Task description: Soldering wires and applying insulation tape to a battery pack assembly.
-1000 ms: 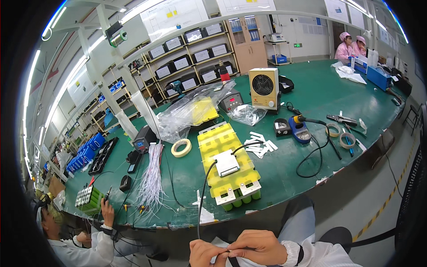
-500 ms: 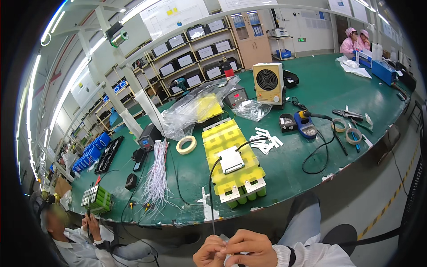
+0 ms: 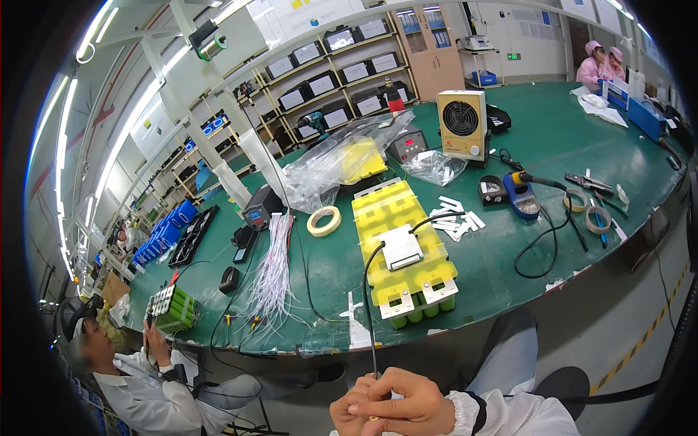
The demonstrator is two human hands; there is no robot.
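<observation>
Close together at the lower edge, my left hand (image 3: 352, 408) and my right hand (image 3: 414, 404) are both closed, fingertips meeting around the end of a black cable (image 3: 368, 312). A small yellowish tip shows below the fingers; the rest of what they pinch is hidden. The cable runs up to a white box-shaped module (image 3: 400, 248) lying on a battery pack (image 3: 435, 266). Yellow sheet covers the pack's top, green cells show at its near end, and pale plates sit on its front corners.
Left of the pack are a tape roll (image 3: 323, 221) and a bundle of white wires (image 3: 270, 272). To its right lie white strips (image 3: 462, 227), a soldering iron in its holder (image 3: 520, 196) and pliers (image 3: 590, 183). A seated co-worker (image 3: 145, 385) handles another green pack (image 3: 171, 308) at left.
The whole view has shifted, so the bench appears farther right and slightly higher. My hands stay together at the cable end; my fingers have shifted and a yellowish tip now shows below them.
</observation>
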